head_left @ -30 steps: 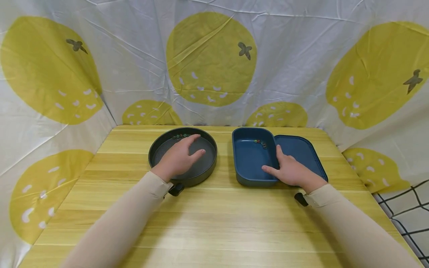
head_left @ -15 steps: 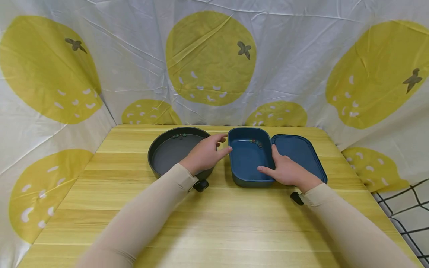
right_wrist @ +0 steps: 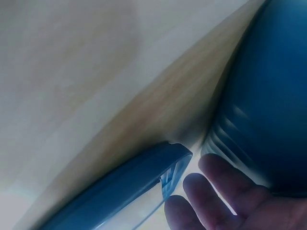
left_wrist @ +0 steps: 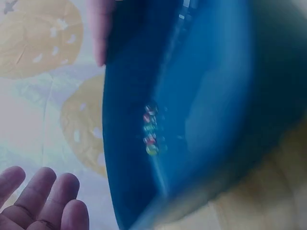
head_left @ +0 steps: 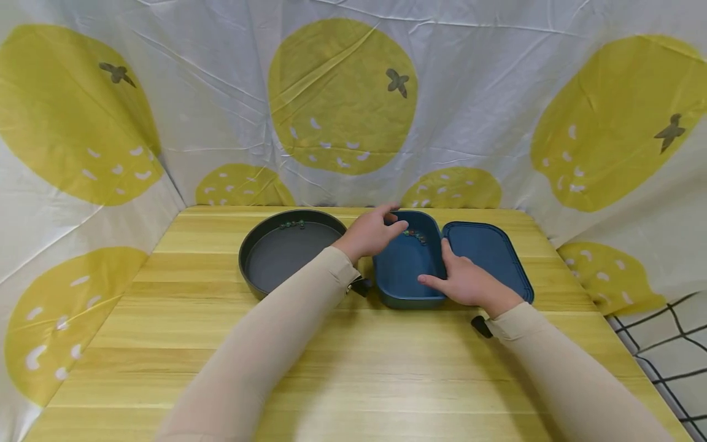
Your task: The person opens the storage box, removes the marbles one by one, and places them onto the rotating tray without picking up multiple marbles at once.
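Over the left rim of a deep blue rectangular box (head_left: 405, 276) is my left hand (head_left: 370, 234), thumb and fingers apart with nothing between them. A short row of small shiny marbles (left_wrist: 150, 129) lies inside the box along the foot of its wall, as the left wrist view shows. My right hand (head_left: 466, 281) is at the box's right side, its thumb out over the inside. The right wrist view has its fingers (right_wrist: 230, 184) extended by the box's outer wall (right_wrist: 273, 110), near the edge of a blue lid (right_wrist: 129, 179).
Left of the box stands a round dark grey pan (head_left: 273, 264) with several marbles (head_left: 293, 224) near its back wall. The lid lies flat right of the box on the wooden table (head_left: 375, 374). A lemon-print cloth (head_left: 221, 104) encloses the back and sides.
My left hand has moved right from over the pan to the box's left rim. The box has shifted slightly left, away from the lid, with the right hand staying at its side.
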`<move>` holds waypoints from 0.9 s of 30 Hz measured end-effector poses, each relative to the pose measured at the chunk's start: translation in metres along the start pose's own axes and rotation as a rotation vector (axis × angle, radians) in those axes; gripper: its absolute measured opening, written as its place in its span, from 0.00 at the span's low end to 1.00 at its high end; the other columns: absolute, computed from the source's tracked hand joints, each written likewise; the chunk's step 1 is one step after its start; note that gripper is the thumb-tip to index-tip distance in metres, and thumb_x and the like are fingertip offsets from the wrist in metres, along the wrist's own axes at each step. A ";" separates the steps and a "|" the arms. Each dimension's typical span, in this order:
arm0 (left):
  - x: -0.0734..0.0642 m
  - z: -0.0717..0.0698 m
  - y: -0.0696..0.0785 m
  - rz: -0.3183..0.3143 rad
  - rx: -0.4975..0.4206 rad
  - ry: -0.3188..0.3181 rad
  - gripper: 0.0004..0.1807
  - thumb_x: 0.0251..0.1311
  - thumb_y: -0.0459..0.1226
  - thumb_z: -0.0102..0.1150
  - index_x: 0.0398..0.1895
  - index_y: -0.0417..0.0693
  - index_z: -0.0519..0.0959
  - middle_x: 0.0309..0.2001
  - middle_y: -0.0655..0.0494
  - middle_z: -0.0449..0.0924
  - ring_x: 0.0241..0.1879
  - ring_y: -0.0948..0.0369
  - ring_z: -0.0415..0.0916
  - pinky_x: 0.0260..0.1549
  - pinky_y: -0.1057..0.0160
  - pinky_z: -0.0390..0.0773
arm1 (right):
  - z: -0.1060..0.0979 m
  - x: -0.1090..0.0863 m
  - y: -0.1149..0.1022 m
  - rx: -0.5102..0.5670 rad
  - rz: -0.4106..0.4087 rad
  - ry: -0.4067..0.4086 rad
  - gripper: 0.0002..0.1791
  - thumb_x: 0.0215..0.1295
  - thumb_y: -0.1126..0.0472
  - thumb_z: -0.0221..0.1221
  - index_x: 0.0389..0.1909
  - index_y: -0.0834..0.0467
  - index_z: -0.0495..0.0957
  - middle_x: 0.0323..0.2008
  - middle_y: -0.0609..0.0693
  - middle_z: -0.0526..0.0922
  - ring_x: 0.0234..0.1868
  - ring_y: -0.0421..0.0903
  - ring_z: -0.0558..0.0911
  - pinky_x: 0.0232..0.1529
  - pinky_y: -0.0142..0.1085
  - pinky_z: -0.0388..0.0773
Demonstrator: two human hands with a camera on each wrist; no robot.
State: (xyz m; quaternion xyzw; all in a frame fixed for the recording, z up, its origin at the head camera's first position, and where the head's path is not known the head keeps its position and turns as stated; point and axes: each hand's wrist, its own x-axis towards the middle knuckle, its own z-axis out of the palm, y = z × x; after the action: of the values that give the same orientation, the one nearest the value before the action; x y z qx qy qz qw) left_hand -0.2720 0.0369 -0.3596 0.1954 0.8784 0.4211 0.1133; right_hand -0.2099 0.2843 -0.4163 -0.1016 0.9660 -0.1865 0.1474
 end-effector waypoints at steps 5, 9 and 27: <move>0.019 0.010 0.011 0.016 -0.091 -0.005 0.33 0.79 0.52 0.54 0.82 0.58 0.63 0.69 0.50 0.77 0.64 0.51 0.79 0.61 0.50 0.80 | -0.002 -0.001 -0.001 0.007 -0.001 0.002 0.69 0.70 0.20 0.47 0.82 0.69 0.25 0.81 0.78 0.46 0.78 0.79 0.55 0.71 0.70 0.64; 0.033 0.019 0.013 0.002 -0.146 -0.020 0.31 0.79 0.50 0.56 0.81 0.59 0.66 0.66 0.49 0.80 0.61 0.50 0.81 0.58 0.52 0.81 | -0.001 -0.002 -0.001 0.015 -0.007 0.008 0.69 0.71 0.21 0.48 0.82 0.69 0.26 0.80 0.78 0.48 0.77 0.77 0.58 0.72 0.69 0.64; 0.071 0.056 -0.014 -0.145 0.017 -0.094 0.23 0.76 0.46 0.60 0.72 0.63 0.79 0.77 0.56 0.71 0.72 0.54 0.73 0.64 0.53 0.79 | 0.003 -0.004 -0.005 0.018 -0.008 0.020 0.71 0.68 0.19 0.49 0.83 0.67 0.27 0.80 0.77 0.51 0.78 0.76 0.59 0.72 0.68 0.65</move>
State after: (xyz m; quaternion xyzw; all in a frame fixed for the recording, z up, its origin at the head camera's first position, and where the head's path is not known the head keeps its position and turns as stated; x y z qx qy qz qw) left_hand -0.3191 0.0993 -0.4082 0.1518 0.8875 0.3945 0.1832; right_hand -0.2049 0.2800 -0.4162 -0.1022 0.9653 -0.1966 0.1380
